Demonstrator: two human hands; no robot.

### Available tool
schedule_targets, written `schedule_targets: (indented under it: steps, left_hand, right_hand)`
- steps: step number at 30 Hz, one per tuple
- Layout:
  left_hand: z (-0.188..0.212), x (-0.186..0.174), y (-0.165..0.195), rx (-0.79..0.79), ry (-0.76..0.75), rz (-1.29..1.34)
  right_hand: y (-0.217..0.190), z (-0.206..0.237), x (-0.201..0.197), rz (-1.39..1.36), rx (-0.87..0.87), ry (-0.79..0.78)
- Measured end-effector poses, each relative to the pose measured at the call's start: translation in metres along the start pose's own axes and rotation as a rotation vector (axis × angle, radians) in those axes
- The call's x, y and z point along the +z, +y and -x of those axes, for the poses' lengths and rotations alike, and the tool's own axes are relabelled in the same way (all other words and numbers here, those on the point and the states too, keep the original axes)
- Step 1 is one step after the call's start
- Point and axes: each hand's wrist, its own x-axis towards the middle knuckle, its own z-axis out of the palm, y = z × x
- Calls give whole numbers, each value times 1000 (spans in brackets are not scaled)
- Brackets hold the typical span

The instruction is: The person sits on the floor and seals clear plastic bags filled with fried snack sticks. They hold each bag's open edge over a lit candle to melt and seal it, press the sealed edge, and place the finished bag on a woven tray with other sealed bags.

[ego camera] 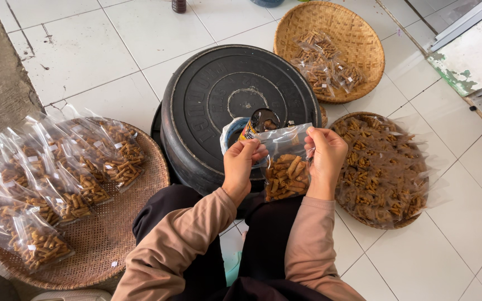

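Note:
A small clear plastic bag (285, 170) half full of brown stick snacks hangs upright between my hands, over my lap. My left hand (242, 163) pinches the bag's top left corner. My right hand (326, 159) grips its top right edge. Both hands hold the bag's mouth just in front of a black upturned tub (218, 95). Behind the bag, on the tub's near edge, sits a small open tin (255, 125) with a blue rim.
A woven tray (112, 234) at my left holds several filled snack bags. A second woven tray (414, 217) at my right is heaped with snack bags. A round basket (364, 39) with a few bags lies beyond the tub. White floor tiles surround everything.

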Motion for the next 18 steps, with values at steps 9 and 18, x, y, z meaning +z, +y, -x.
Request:
schedule_targets:
  steps: [9, 18]
  left_hand:
    - [0, -4, 2, 8, -18, 25]
    - [7, 0, 15, -3, -19, -88]
  right_hand:
    - [3, 1, 2, -6, -1, -28]
    - [1, 5, 5, 23, 26, -32]
